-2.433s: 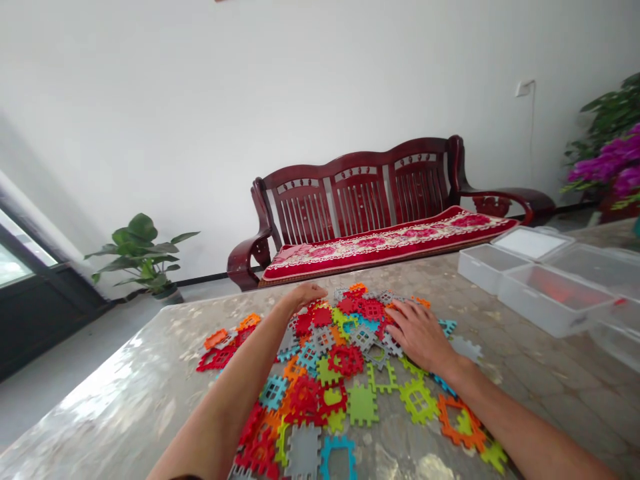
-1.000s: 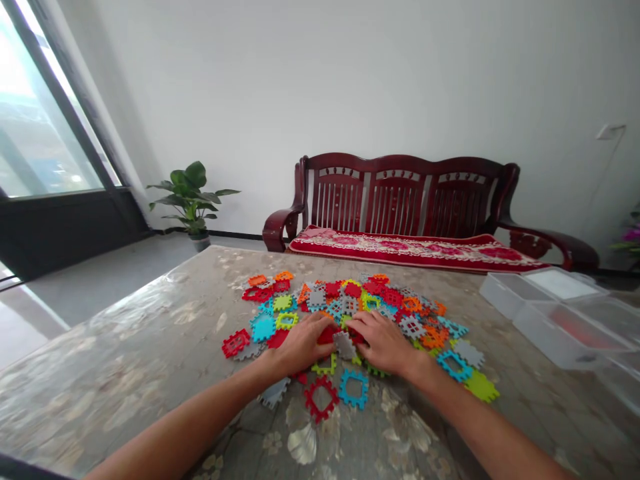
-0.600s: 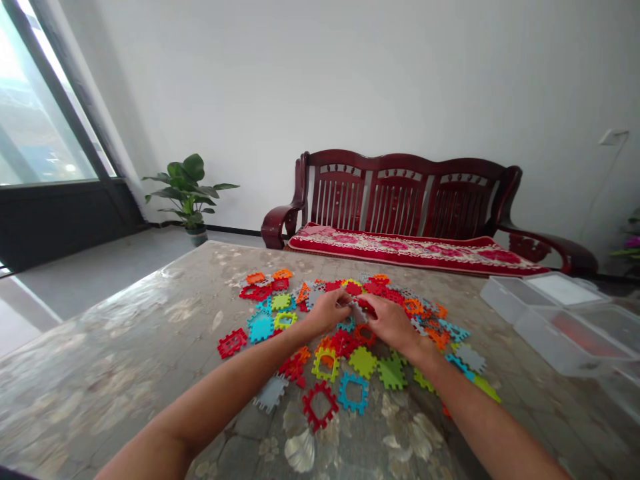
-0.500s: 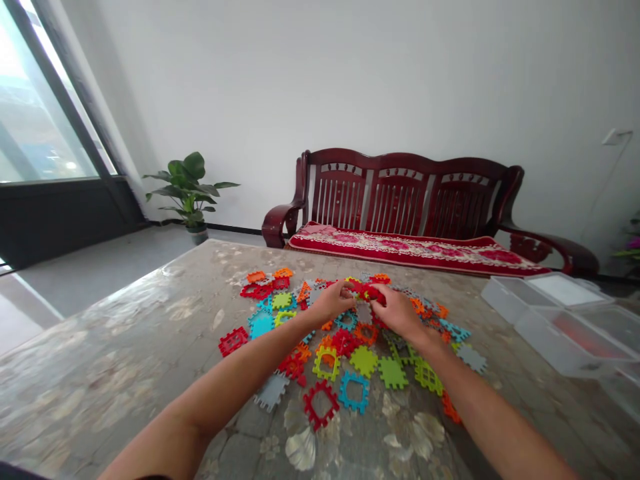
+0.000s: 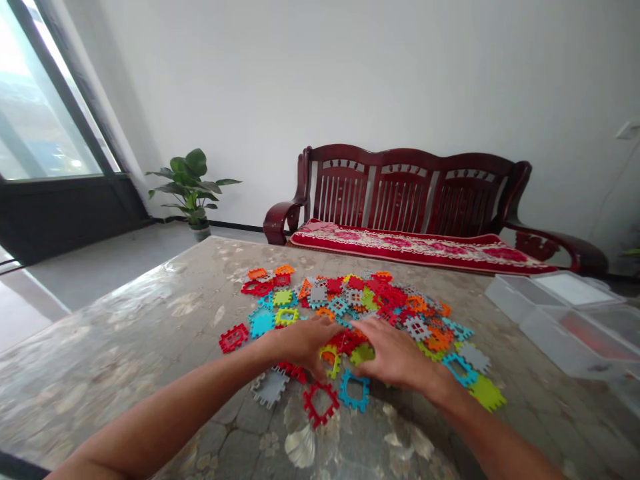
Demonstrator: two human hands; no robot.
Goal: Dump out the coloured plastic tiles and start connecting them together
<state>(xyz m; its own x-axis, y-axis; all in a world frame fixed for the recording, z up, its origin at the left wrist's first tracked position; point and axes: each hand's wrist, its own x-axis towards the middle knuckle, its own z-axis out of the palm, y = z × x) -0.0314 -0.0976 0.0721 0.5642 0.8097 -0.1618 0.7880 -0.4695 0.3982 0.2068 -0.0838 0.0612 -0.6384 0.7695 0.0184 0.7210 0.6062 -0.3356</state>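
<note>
A heap of flat toothed plastic tiles (image 5: 385, 300) in red, orange, green, blue and grey is spread over the marble-patterned table (image 5: 150, 347). My left hand (image 5: 303, 341) rests palm down on the near part of the heap, fingers spread over red and yellow tiles. My right hand (image 5: 397, 357) lies flat beside it, fingers stretched toward the left hand and covering a green tile. Neither hand grips anything. A red frame tile (image 5: 320, 403), a blue frame tile (image 5: 354, 391) and a grey tile (image 5: 270, 387) lie just in front of the hands.
Clear plastic boxes (image 5: 565, 313) stand at the table's right side. Behind the table is a dark red wooden bench (image 5: 415, 193) with a patterned cushion. A potted plant (image 5: 193, 190) stands by the wall, beside a large window (image 5: 40, 133) on the left.
Both hands were pinched together over tiles at the heap's middle; they have since come down toward me and now lie flat and open on the near tiles.
</note>
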